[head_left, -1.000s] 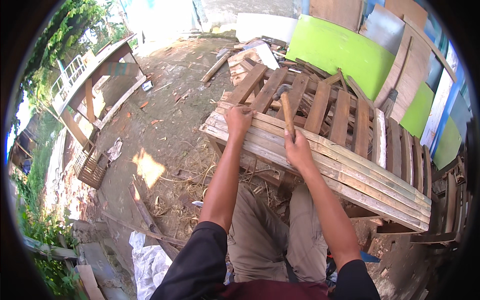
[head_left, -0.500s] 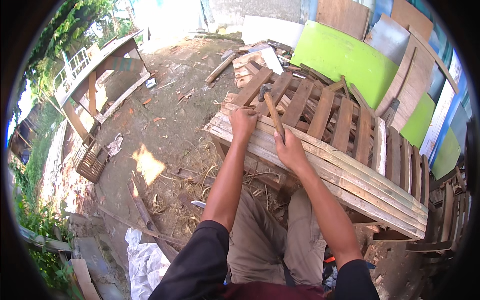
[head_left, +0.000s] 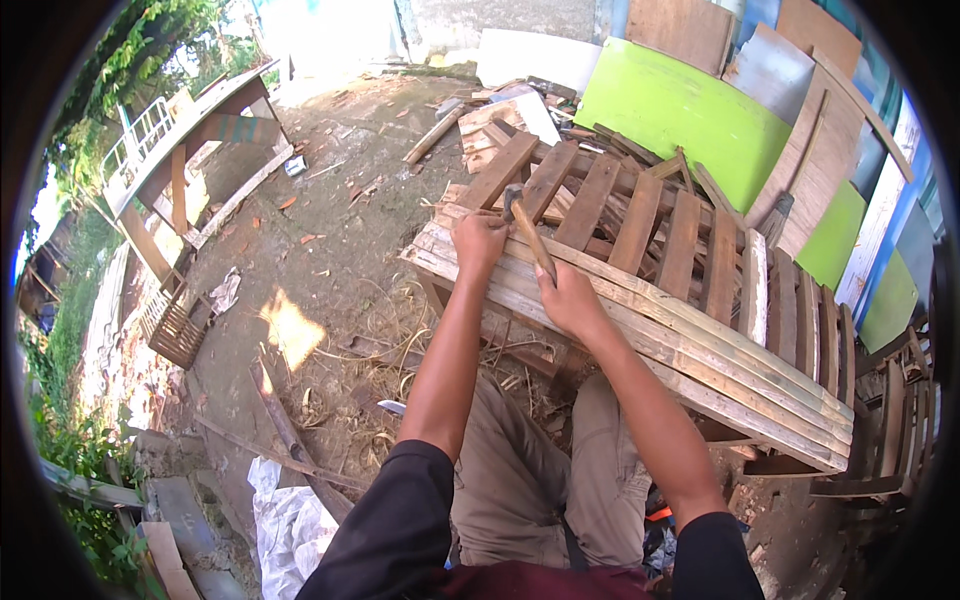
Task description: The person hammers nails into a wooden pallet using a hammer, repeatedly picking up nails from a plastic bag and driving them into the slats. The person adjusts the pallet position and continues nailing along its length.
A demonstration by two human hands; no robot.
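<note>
My right hand [head_left: 572, 297] is wrapped round the wooden handle of a hammer [head_left: 534, 240]. The hammer's dark head sits close beside my left hand [head_left: 480, 240], low over the near edge of a slatted wooden bench [head_left: 640, 300]. With fingers pinched together, my left hand rests on the pale bamboo strips [head_left: 690, 345] running along that edge, near their left end. Whatever it pinches is too small to make out. Brown slats [head_left: 632, 232] lie crosswise behind the strips, with gaps between them.
Green panels [head_left: 680, 120] and plywood sheets [head_left: 825, 150] lean at the back right. Scrap boards [head_left: 500, 125] lie behind the bench. At the left stand a wooden table frame [head_left: 180, 185] and a basket [head_left: 172, 325]. A white sack [head_left: 290, 530] lies at lower left.
The hammer's head has come down and closer to my left hand. My left hand stays pinched at the bamboo strips' left end. The whole view has shifted slightly.
</note>
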